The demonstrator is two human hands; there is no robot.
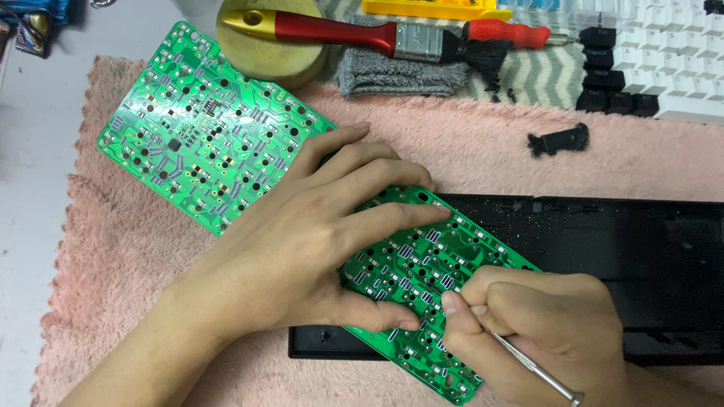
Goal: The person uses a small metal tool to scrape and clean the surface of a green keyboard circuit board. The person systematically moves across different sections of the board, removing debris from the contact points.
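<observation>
Right now my right hand point(547, 328) is curled tight around a thin metal tool point(532, 365), its shaft running out of the fist toward five o'clock and its tip hidden under my fingers where they press on the green circuit board point(422, 264). My left hand point(317, 241) lies flat and spread over that same board, fingers reaching toward three o'clock and thumb tucked along the board's lower edge, pinning it down rather than gripping around it. That board sits tilted across the left end of a long black keyboard case point(633, 256), which stretches off toward three o'clock. All of this rests on a fluffy pink towel point(113, 249). At ten o'clock from my left hand lies a second green circuit board point(196, 124), flat on the towel and just apart from my fingertips. At twelve o'clock I see a red-handled brush point(362, 34) lying across a round yellowish tin point(264, 56) and a folded grey cloth point(400, 75). Toward two o'clock is a small black scrap point(558, 141) on the towel, and beyond it rows of white and black keycaps point(664, 68).
</observation>
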